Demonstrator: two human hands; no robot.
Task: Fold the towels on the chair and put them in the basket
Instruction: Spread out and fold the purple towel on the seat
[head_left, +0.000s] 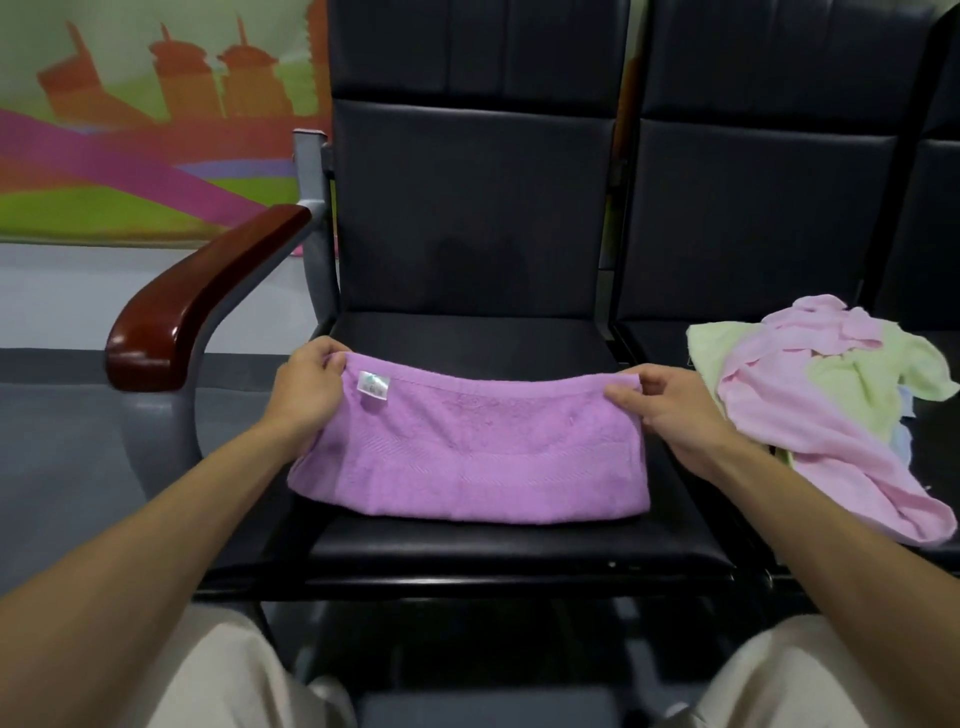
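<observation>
Black padded seats stand before a wall mural of orange towers and pink bands. Your left hand and right hand each pinch a far corner of the purple towel, fingers curled round the hem. It lies on the chair seat, a soft terry rectangle with a white label near your left hand. On the next seat loose towels lie heaped, pink and pale green, with a blue one mostly buried. A glossy wooden armrest curves at your left.
</observation>
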